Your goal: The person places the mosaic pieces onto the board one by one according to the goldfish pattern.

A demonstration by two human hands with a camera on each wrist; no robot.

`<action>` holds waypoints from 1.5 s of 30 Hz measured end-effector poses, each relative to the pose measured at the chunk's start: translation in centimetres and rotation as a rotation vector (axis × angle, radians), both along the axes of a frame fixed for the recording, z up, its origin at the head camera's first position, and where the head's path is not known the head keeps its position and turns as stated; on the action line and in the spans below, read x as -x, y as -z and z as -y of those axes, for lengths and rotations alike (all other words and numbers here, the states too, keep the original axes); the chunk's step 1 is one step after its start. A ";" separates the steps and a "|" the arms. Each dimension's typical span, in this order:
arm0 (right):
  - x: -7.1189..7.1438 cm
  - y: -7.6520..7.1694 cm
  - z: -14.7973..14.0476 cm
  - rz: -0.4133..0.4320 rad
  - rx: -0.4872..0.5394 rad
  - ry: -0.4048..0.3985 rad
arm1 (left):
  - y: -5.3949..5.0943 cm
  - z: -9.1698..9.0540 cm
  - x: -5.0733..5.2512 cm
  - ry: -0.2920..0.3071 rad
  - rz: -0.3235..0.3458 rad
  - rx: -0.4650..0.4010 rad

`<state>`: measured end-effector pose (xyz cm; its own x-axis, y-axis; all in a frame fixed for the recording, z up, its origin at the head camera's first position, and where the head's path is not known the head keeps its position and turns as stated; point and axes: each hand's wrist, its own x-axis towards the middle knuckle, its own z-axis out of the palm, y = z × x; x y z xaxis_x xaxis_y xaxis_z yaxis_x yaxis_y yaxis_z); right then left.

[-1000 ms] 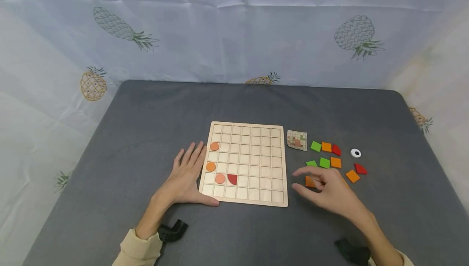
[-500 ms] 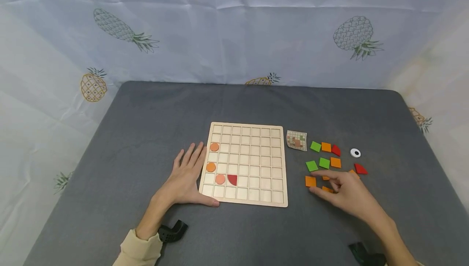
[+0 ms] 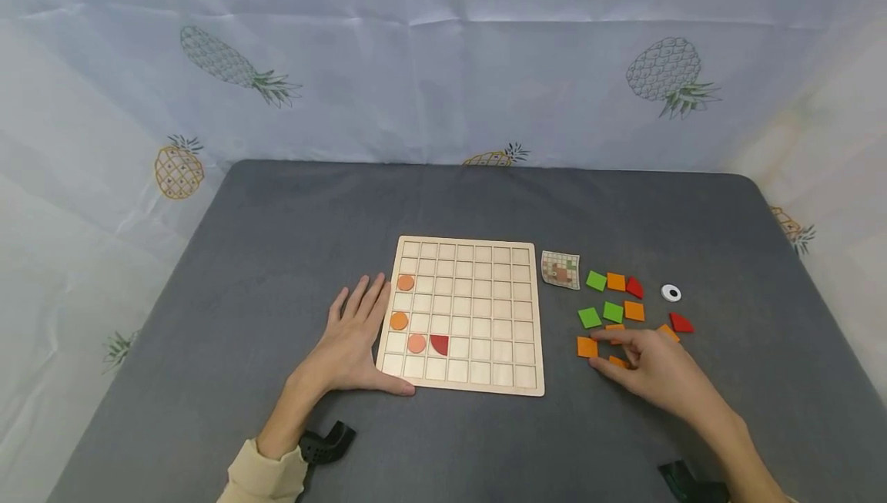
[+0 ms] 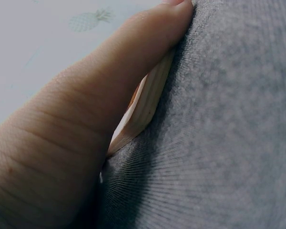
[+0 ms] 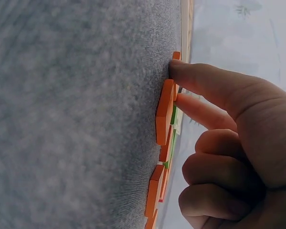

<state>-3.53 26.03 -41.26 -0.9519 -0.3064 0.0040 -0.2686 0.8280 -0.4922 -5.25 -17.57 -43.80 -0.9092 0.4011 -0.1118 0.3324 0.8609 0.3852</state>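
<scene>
My left hand [image 3: 349,341] lies with straight fingers against the left edge of a pale wooden grid board [image 3: 481,306], its thumb along the front edge. In the left wrist view that thumb [image 4: 86,100] covers most of the board's corner. My right hand [image 3: 665,376] is at the loose pieces right of the board. Thumb and index finger pinch an orange square tile [image 3: 585,347] at its right end, still flat on the table; the other fingers are curled. In the right wrist view the tile [image 5: 176,55] shows partly behind the thumb.
Several orange squares [image 3: 634,310], green squares [image 3: 613,311] and red quarter-circles [image 3: 681,323] lie around the right hand. A white ring piece [image 3: 671,293] and a small pattern card [image 3: 560,269] lie farther back. The board bears orange discs [image 3: 399,320] and a dark red quarter-circle [image 3: 440,344].
My right hand has moved right from beside the board to the loose pieces, and its thumb and index finger have closed in on the orange square tile. The left hand stays put.
</scene>
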 end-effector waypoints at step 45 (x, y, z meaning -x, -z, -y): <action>0.9 -2.5 3.4 -0.027 -0.004 -0.020 | 0.0 0.0 -0.1 -0.006 0.000 -0.015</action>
